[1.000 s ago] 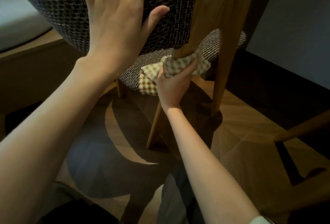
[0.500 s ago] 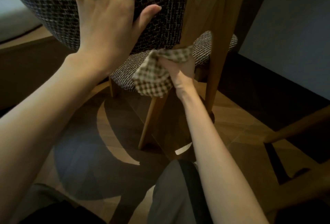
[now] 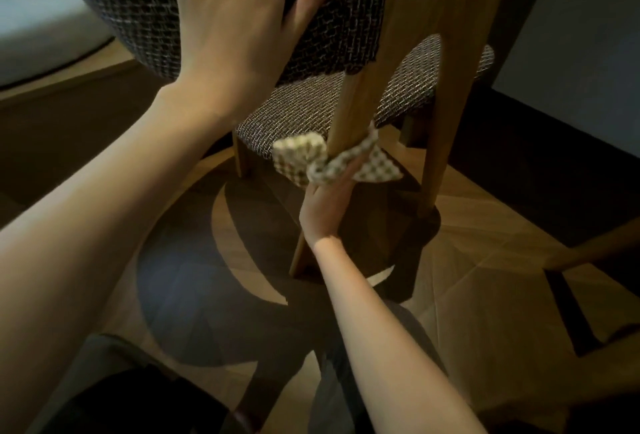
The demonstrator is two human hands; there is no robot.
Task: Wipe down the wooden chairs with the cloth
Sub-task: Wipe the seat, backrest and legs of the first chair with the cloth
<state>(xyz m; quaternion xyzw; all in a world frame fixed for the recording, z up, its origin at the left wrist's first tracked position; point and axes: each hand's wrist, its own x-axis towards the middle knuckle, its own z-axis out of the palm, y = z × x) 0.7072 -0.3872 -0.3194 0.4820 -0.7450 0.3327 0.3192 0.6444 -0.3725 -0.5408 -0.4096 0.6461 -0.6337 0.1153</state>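
A parquet wood floor (image 3: 485,309) spreads across the lower view, with a pale cushion (image 3: 41,28) on a low wooden ledge (image 3: 69,83) beyond its far left edge, and dark skirting (image 3: 554,163) below a grey wall (image 3: 595,35) along its right edge.

Your left hand (image 3: 228,21) is raised flat, fingers straight, thumb spread. Your right hand (image 3: 327,205) reaches lower on an outstretched arm, fingers curled round the cloth (image 3: 301,153).

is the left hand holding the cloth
No, the right hand grips the cloth round the chair leg; the left hand presses flat on the backrest.
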